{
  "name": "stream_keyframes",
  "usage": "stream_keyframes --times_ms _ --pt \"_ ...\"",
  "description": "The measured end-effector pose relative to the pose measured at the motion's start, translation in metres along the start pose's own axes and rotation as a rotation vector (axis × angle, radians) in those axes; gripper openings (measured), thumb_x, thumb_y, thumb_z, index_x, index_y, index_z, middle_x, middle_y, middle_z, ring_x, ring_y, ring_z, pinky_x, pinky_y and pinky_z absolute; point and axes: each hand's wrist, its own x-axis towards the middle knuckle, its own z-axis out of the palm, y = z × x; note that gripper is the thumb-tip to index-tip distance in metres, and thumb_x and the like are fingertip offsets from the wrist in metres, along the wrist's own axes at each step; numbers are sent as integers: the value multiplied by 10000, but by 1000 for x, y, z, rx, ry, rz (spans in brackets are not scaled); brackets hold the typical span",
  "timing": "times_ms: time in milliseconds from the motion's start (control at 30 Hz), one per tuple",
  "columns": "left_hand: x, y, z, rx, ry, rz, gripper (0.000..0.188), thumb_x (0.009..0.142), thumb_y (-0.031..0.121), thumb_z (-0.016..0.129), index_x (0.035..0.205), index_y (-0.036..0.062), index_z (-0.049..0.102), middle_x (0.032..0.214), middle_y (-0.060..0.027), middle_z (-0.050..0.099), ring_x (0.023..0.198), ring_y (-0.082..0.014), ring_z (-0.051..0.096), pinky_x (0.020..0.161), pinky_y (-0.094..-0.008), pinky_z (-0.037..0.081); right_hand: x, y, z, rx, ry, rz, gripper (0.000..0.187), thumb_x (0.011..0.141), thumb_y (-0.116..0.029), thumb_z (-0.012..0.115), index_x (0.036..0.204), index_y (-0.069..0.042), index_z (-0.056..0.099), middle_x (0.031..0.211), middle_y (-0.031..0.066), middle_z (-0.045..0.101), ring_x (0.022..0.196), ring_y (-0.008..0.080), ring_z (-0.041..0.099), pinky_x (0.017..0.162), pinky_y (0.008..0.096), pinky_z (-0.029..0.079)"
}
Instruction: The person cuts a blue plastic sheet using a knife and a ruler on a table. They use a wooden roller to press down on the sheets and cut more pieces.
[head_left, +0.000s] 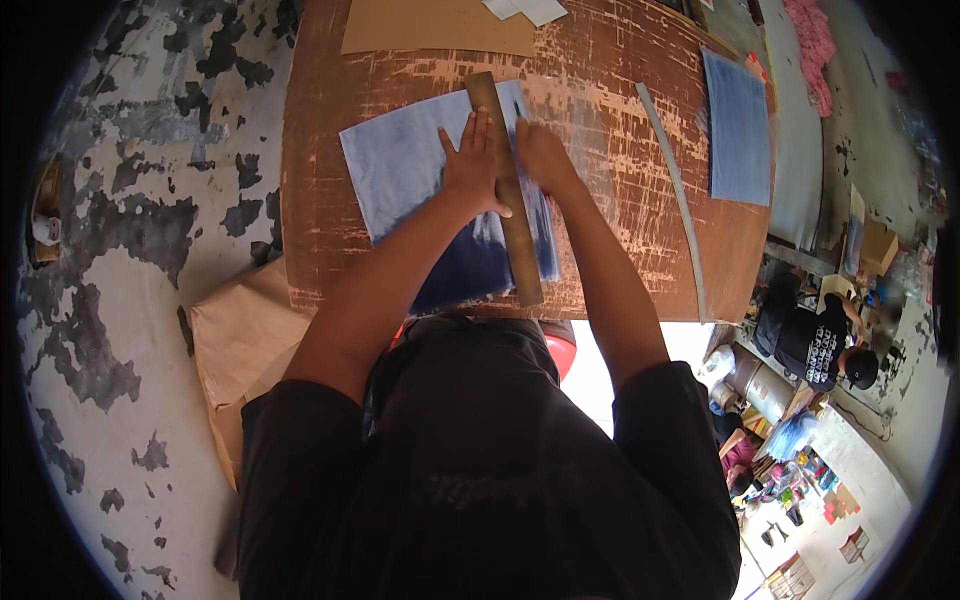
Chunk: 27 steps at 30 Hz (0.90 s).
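A blue sheet (pixel 395 150), pale at the far end and dark at the near end, lies slightly turned on the worn brown table (pixel 620 200). Across its right part runs a long flat brown straightedge (pixel 518 245). My left hand (pixel 472 170) presses flat there, fingers spread, partly on the sheet and along the straightedge. Just right of the straightedge, my right hand (pixel 543 155) is closed in a fist over the sheet's right strip. A small bit of red shows at its lower side, but what it grips is hidden.
A curved grey strip (pixel 672 190) lies on the table's right side, with another blue sheet (pixel 738 125) beyond it. Brown board (pixel 440 28) rests at the far edge. Brown paper (pixel 245 340) stands left of me. A person in black (pixel 810 335) is at far right.
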Motion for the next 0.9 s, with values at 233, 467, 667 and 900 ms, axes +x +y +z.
stream_keyframes --times_ms 233,467,667,900 --pt "-5 -5 5 -21 28 -9 1621 526 761 905 1668 -88 130 1769 -268 6 1659 -361 29 1203 -775 178 86 -14 12 -213 -38 -113 358 1009 -197 554 1152 126 616 993 369 720 969 522 727 856 576 591" --pt "-5 -4 6 -16 19 -7 1617 532 764 901 1660 -102 133 1768 -276 -6 1658 -377 22 1203 -779 172 62 -31 0 -24 -183 70 348 1024 -191 533 1160 121 608 1046 365 715 980 517 724 845 557 599" --pt "-3 -3 4 -22 17 -16 1606 541 743 913 1671 -78 121 1772 -265 -4 1657 -376 37 1200 -788 163 -56 0 33 -159 -143 -75 363 1061 -273 491 1083 70 608 1038 328 707 963 521 710 892 556 577" --pt "-5 -7 8 -22 29 -24 1619 535 737 919 1668 -88 110 1779 -246 5 1661 -348 51 1185 -794 190 -208 14 66 181 -236 441 546 1130 -406 355 1212 68 615 1083 389 692 1061 581 656 929 630 517"
